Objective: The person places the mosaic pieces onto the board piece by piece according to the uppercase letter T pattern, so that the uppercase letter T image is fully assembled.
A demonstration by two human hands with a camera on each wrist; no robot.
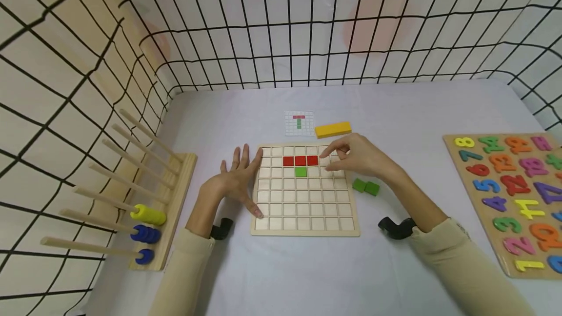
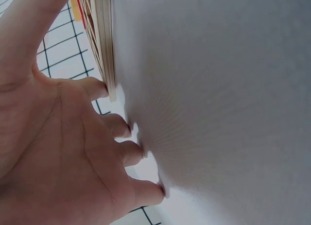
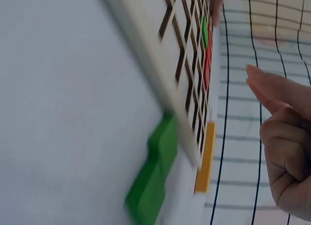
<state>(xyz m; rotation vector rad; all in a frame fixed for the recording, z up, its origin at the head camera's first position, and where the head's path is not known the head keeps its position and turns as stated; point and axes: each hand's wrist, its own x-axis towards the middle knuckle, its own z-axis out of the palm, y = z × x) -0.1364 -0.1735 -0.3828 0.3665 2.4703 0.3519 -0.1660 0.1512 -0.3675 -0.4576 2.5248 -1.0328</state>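
My left hand [image 1: 232,182] is spread wide, with the fingers far apart. Its thumb presses near the lower left corner of the square wooden board [image 1: 307,232], and the pointing finger touches near the upper left corner. In the left wrist view, other fingertips rest on the white cloth [image 1: 303,277].

My right hand [image 1: 360,156] is over the board's upper right part. My thumb and pointing finger make a small gap – bare between the tips – and my other fingers are bent in. In the right wrist view, those tips are apart from the board.

The board sits in the middle of the frame. Three red tiles [image 1: 300,161] lie side by side near its top, and one green tile [image 1: 300,171] sits right under the middle one. Two loose green blocks [image 1: 372,189] lie just beside the board's right edge, below my right hand.

Just past the top edge are a little grid card [image 1: 291,130] and a yellow bar [image 1: 333,129]. White cloth stretches wide on both sides – out to a peg stand [image 1: 173,213] at lower left and a number board [image 1: 487,219] at far right. A black net [image 1: 289,23] stands behind.
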